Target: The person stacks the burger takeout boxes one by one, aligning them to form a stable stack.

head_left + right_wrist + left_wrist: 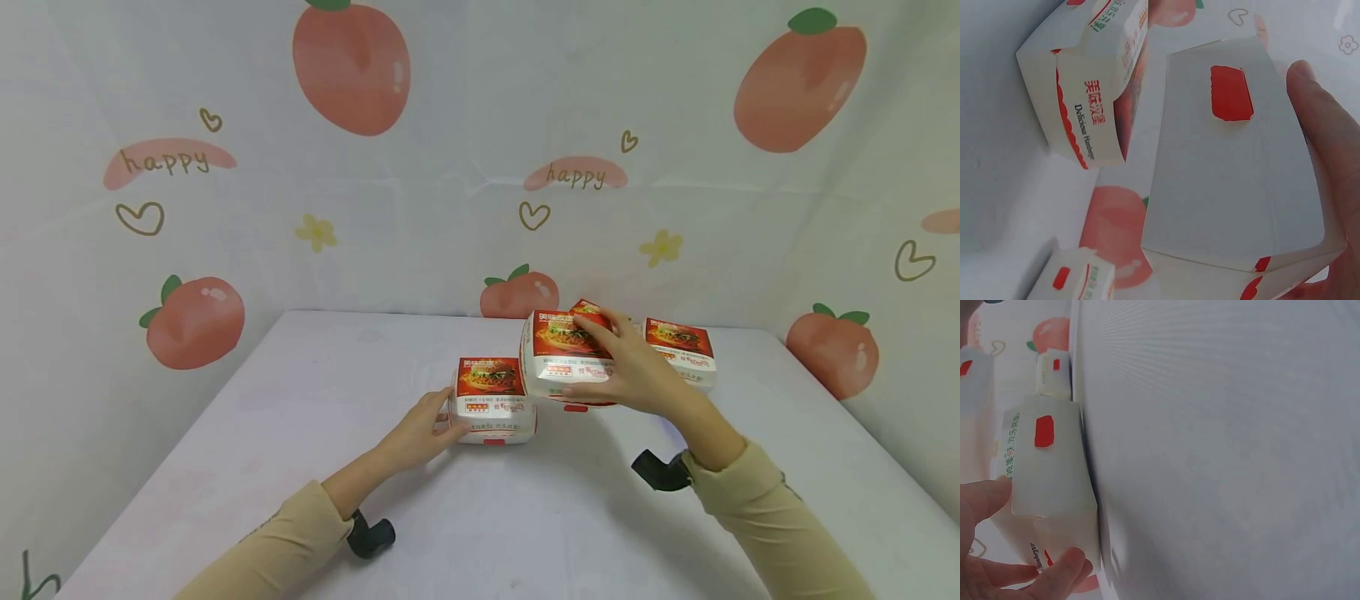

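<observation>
- One white counter (360, 342) carries the work; the step in hand looks like placing a lifted box on or beside the left box (493, 429).
- The left box sits upright on the counter. Up and to its right, the held box (562, 367) is in the air; it overlaps the left box in the head view, yet the right wrist view shows a gap between them.
- The right box (692, 364) stands well to the left box's right; the back box (588, 307), behind and right of it, is mostly hidden, so I cannot tell how it sits.
- The next move, I judge, calls for keeping the held box level and lining it up with the left box before letting go.
- Right hand (637, 375): its grip is spread wide across the held box, thumb and fingers bracing it.
- Left hand (416, 433): its grip is part open, fingers and thumb bent round the left box's left end.
</observation>
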The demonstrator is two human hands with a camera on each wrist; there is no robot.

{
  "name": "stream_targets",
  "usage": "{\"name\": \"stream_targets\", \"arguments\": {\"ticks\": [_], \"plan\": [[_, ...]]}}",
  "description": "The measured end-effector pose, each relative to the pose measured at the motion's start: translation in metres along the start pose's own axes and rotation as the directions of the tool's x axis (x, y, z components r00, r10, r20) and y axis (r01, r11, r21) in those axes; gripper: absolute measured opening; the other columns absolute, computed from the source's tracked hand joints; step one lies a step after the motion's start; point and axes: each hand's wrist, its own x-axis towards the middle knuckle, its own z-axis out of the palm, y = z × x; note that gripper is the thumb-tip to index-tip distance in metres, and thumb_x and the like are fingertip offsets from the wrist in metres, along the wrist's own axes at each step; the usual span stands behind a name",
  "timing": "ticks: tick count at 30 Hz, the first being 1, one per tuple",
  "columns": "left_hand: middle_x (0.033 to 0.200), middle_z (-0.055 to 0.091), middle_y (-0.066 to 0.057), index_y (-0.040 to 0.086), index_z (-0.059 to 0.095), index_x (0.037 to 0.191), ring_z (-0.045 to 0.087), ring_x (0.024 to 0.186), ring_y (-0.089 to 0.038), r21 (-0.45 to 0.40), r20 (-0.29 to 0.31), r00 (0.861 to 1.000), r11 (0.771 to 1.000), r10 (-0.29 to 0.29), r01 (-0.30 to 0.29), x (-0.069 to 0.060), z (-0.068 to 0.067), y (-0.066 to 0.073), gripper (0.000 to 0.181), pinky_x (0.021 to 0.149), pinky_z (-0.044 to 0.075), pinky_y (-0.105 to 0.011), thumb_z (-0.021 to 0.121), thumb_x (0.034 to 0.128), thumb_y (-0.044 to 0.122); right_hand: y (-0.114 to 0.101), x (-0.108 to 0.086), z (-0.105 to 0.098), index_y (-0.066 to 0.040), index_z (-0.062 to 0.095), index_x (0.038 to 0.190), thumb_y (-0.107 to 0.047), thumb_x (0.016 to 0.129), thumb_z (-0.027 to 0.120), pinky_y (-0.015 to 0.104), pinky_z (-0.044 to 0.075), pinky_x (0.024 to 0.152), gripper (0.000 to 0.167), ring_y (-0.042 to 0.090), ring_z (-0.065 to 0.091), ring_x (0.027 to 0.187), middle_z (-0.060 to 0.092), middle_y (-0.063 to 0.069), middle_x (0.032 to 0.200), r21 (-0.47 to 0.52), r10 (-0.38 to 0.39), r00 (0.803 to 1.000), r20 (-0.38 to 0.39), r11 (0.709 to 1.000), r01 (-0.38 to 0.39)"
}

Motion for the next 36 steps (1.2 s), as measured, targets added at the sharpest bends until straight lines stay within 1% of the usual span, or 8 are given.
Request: {"name": "stream_targets", "arguments": {"ticks": [2,7,14,17,24,30,36], "plan": [[0.14,0.04,-0.024,-0.006,0.03,0.142,0.054,0.119,-0.036,-0.005,-0.001,1.0,1.0,0.001,-0.001,0.0,0.0,0.0,0.07,0.096,0.051,-0.042,0.063,0.0892,0.025,-0.003,0.002,0.001,-0.018,0.031,0.146,-0.055,0.067,0.077,0.063,0.041,0.098,0.098,0.044,0.035,0.13,0.02,0.019,0.151,0.004,-0.006,1.0,0.0,1.0,0.006],[0.14,0.039,-0.025,-0.007,0.029,0.142,0.053,0.119,-0.037,-0.013,0.006,1.0,1.0,0.007,-0.007,0.0,0.001,-0.001,0.07,0.096,0.051,-0.042,0.063,0.0894,0.024,-0.008,0.006,0.005,-0.018,0.032,0.146,-0.055,0.067,0.077,0.062,0.041,0.098,0.098,0.044,0.038,0.128,0.017,0.017,0.152,0.016,-0.022,1.0,-0.004,1.0,0.022],[0.14,0.039,-0.024,-0.006,0.029,0.142,0.054,0.119,-0.036,-0.011,0.004,1.0,1.0,0.006,-0.006,0.0,0.001,-0.002,0.07,0.096,0.051,-0.042,0.063,0.0893,0.024,-0.016,0.011,0.009,-0.021,0.033,0.146,-0.056,0.066,0.077,0.061,0.043,0.096,0.098,0.043,0.039,0.129,0.019,0.016,0.152,0.003,-0.04,0.999,-0.024,0.999,0.041],[0.14,0.039,-0.024,-0.005,0.029,0.142,0.053,0.119,-0.035,-0.018,0.0,1.0,1.0,0.005,-0.005,0.001,0.001,-0.001,0.069,0.095,0.052,-0.042,0.063,0.0893,0.024,-0.021,0.013,0.01,-0.021,0.032,0.146,-0.057,0.066,0.076,0.061,0.045,0.095,0.098,0.044,0.04,0.128,0.02,0.016,0.152,0.001,-0.04,0.999,-0.016,0.999,0.04],[0.14,0.04,-0.023,-0.004,0.03,0.143,0.054,0.119,-0.035,-0.015,-0.002,1.0,1.0,-0.011,0.011,0.001,0.003,-0.001,0.069,0.094,0.052,-0.042,0.064,0.089,0.024,-0.029,0.019,0.016,-0.022,0.031,0.147,-0.06,0.066,0.074,0.06,0.043,0.098,0.099,0.044,0.04,0.128,0.02,0.017,0.152,0.011,-0.033,0.999,0.021,0.999,0.033],[0.141,0.039,-0.023,-0.003,0.029,0.143,0.054,0.119,-0.036,-0.018,-0.002,1.0,1.0,-0.018,0.018,0.001,0.003,0.0,0.07,0.093,0.053,-0.042,0.064,0.0885,0.023,-0.034,0.023,0.022,-0.021,0.031,0.147,-0.06,0.066,0.074,0.059,0.045,0.097,0.1,0.042,0.041,0.128,0.019,0.016,0.152,0.023,-0.051,0.998,0.027,0.998,0.05],[0.14,0.04,-0.022,-0.002,0.03,0.143,0.054,0.119,-0.036,-0.031,-0.001,1.0,0.999,-0.02,0.02,0.001,0.003,0.0,0.069,0.093,0.053,-0.043,0.064,0.0888,0.024,-0.038,0.028,0.029,-0.021,0.032,0.146,-0.06,0.065,0.075,0.057,0.043,0.1,0.1,0.041,0.039,0.13,0.02,0.016,0.152,0.034,-0.06,0.998,0.025,0.998,0.059]]}}
